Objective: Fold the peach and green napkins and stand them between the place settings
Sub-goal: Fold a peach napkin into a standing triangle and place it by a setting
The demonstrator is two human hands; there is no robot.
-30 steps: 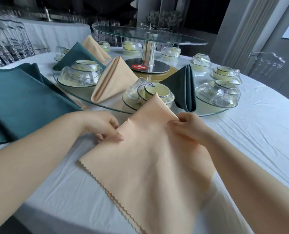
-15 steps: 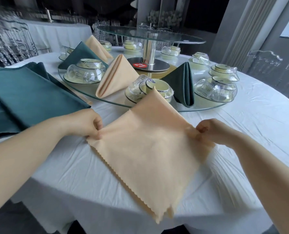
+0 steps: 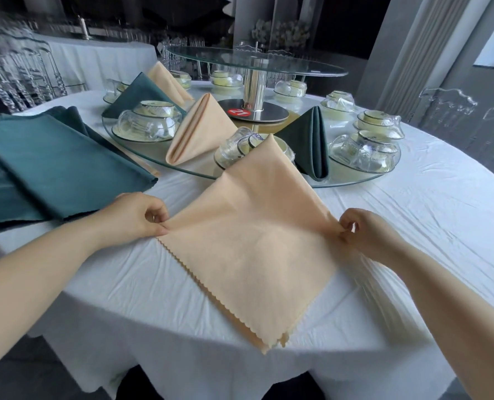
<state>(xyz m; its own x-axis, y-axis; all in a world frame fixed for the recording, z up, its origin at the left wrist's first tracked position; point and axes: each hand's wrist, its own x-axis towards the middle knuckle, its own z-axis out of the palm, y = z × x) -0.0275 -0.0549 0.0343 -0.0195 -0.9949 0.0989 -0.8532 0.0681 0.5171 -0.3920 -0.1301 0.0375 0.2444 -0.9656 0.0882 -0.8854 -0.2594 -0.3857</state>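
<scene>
On table (image 3: 418,226), left hand (image 3: 133,217), right hand (image 3: 368,235) pinch peach napkin (image 3: 254,243); tip points away.

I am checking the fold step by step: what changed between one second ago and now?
The left hand and right hand moved apart from near the far corner of the peach napkin to its side corners, which they now pinch, pulling it flat. The standing napkins and the green napkin stack stayed put.

Head view, down over table (image 3: 413,226)
</scene>
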